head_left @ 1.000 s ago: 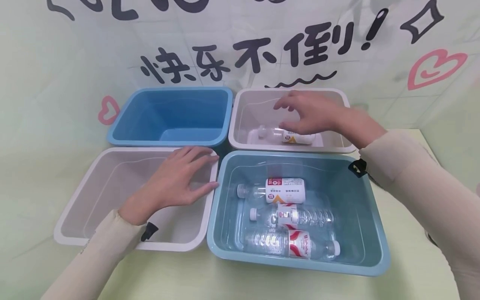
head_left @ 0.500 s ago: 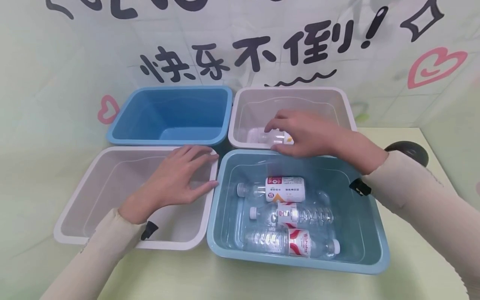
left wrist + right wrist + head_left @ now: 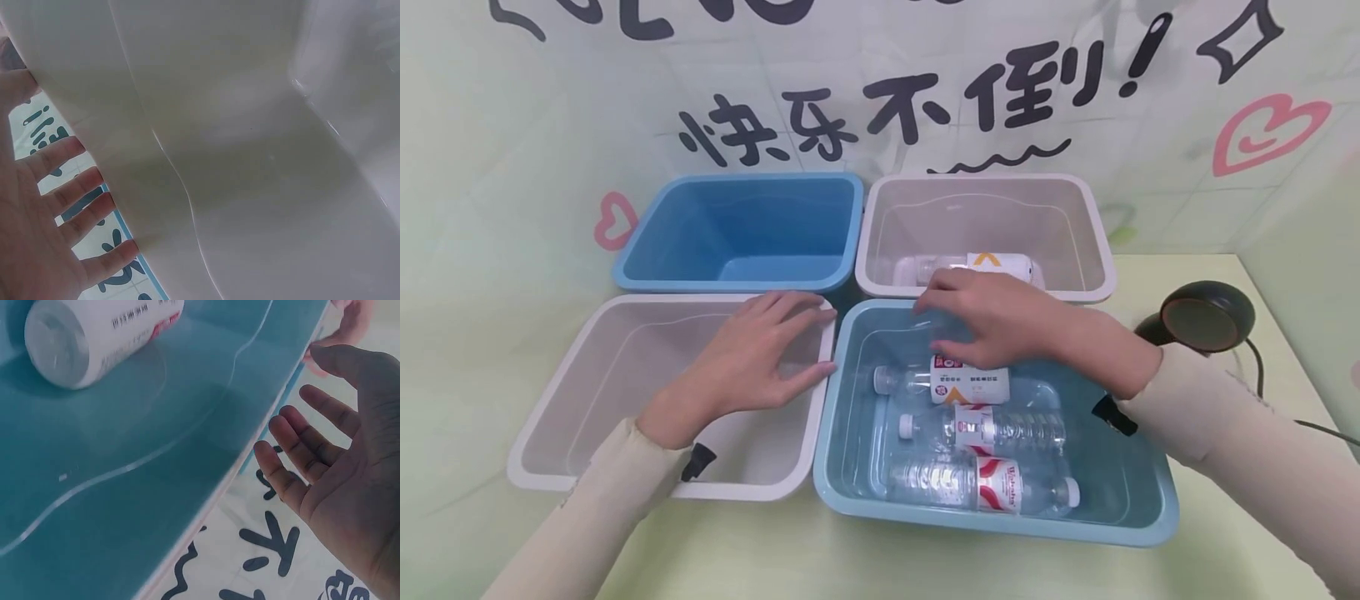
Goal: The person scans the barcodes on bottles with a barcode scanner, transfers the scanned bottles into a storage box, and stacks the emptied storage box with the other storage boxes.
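My right hand [image 3: 992, 321] hovers over the back part of the teal bin [image 3: 1000, 529], fingers loosely bent with nothing between them. Below it lies a clear plastic bottle with a white label [image 3: 973, 382], partly covered by the thumb side. Two clear bottles with red-and-white labels, the middle one [image 3: 977, 429] and the front one [image 3: 992, 486], lie nearer me in that bin. My left hand [image 3: 748, 358] is spread at the right side of the front-left pale bin [image 3: 745, 492], fingertips by its rim. The back-right pale bin [image 3: 985, 187] holds another white-labelled bottle [image 3: 1003, 265].
A blue bin [image 3: 745, 275] stands at the back left, behind the pale one. On the table right of the bins sits a round black device [image 3: 1208, 317] with a cable. A wall sheet [image 3: 850, 50] with black lettering hangs behind.
My right hand has come from over the back-right bin toward me, over the teal bin, holding nothing. The bottle in the back-right bin has rolled, its label turned. My left hand stayed put.
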Demonstrator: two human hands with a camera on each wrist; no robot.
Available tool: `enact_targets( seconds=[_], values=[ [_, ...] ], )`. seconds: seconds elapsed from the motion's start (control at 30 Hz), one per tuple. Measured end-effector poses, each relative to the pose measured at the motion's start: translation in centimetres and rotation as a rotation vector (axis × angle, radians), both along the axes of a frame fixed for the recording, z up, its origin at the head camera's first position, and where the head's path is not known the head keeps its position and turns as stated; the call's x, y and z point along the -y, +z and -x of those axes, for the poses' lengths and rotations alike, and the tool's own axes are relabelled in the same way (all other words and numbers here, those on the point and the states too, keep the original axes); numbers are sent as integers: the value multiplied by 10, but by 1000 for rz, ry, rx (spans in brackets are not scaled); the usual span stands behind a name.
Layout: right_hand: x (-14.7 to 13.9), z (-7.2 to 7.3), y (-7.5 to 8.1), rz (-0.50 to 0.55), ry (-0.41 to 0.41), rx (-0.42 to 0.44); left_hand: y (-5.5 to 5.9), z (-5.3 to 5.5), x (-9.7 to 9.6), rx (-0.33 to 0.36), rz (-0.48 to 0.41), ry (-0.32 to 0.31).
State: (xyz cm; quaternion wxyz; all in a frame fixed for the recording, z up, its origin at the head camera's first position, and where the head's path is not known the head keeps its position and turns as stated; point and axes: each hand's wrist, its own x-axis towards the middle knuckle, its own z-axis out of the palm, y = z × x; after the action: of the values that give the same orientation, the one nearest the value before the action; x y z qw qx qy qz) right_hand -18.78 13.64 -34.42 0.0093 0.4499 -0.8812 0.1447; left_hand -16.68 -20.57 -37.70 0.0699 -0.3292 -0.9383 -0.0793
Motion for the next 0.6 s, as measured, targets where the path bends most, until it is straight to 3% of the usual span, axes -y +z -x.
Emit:
enact_targets(
  seconds=[0.33,0.6],
  values=[
    [10,-23,-16,-71,49,-166,1,0,1,-8,-10,-9],
    [14,-34,-29,-206,21,-61,1,0,1,-3,-5,-5]
  ],
)
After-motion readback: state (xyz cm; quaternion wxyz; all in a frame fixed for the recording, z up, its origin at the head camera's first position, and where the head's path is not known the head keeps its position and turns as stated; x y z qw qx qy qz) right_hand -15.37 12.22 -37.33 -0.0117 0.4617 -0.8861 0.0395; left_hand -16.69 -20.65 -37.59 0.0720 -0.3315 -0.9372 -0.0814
